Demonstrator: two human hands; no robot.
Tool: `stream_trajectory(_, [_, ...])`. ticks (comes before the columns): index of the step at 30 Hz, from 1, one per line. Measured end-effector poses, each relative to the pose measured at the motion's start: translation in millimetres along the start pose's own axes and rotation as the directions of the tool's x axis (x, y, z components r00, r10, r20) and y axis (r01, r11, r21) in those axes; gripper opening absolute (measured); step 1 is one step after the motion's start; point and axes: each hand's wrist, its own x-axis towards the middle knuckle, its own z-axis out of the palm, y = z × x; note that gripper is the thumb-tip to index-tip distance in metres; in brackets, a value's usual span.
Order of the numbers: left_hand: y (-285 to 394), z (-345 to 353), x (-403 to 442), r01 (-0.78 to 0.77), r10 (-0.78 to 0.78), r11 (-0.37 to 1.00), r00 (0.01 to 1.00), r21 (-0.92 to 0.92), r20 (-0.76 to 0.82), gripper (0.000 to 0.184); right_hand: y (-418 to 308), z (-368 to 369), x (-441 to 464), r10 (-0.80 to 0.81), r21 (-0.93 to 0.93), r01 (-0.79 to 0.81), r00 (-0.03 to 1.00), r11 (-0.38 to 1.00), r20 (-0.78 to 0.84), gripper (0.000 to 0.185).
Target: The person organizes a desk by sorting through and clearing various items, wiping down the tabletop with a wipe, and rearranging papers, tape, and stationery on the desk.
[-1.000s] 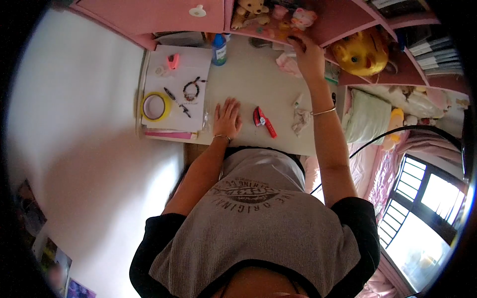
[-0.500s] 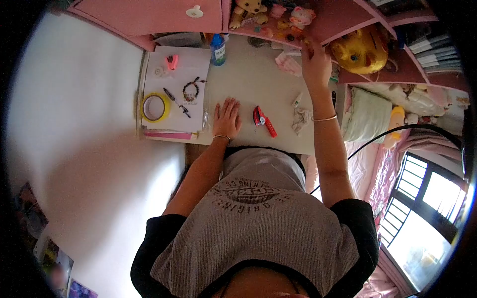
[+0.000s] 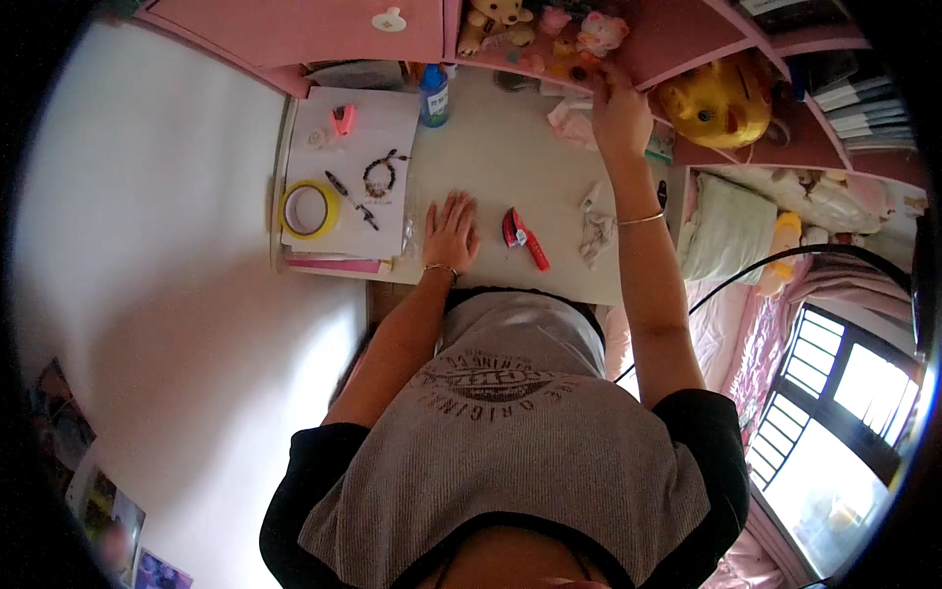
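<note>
My left hand (image 3: 451,234) lies flat on the pale desk (image 3: 491,147), fingers stretched, holding nothing. Just right of it rests a red tool-like object (image 3: 526,240) with a dark curved part. My right hand (image 3: 620,116) reaches up to the edge of the pink shelf (image 3: 677,44), its fingers bent together beside small toys. Whatever is between the fingertips, if anything, is too small to make out. Close to those fingers sit a pinkish-white figurine (image 3: 601,34) and a teddy bear (image 3: 493,22). Below the hand lies a pink wrapper-like piece (image 3: 572,123).
On the left, white paper (image 3: 378,113) carries a beaded bracelet (image 3: 380,175), a pen (image 3: 343,188), a yellow tape roll (image 3: 330,208) and a pink item (image 3: 342,119). A blue bottle (image 3: 434,96) stands behind. A golden piggy bank (image 3: 716,103) fills the right shelf; crumpled plastic (image 3: 597,236) lies nearby.
My right hand has shifted slightly up and left, its fingertips deeper at the shelf edge. The left hand stays flat. The whole view has moved slightly.
</note>
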Motion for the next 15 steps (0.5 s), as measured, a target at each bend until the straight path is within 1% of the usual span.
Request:
stream_trajectory(5, [-0.9, -0.5, 1.0, -0.002, 0.002, 1.000, 1.000, -0.006, 0.006, 0.051, -0.2, 1.1, 0.6, -0.005, -0.068, 0.004, 1.000, 0.998, -0.016, 0.023])
stream_trajectory(8, [-1.3, 2.0, 0.2, 0.001, -0.001, 1.000, 1.000, -0.009, -0.002, 0.051, -1.1, -2.3, -1.5, -0.051, -0.050, 0.049, 0.998, 0.998, -0.041, 0.024])
stream_trajectory(11, [0.2, -0.6, 0.6, -0.002, 0.001, 1.000, 1.000, -0.015, -0.011, 0.051, -1.6, -1.9, -4.3, 0.011, 0.003, -0.011, 1.000, 1.000, -0.003, 0.022])
stream_trajectory(15, [-0.5, 0.0, 0.8, -0.005, 0.005, 1.000, 1.000, -0.017, -0.012, 0.051, 0.0, 0.2, -4.8, 0.005, 0.030, -0.005, 1.000, 1.000, 0.001, 0.023])
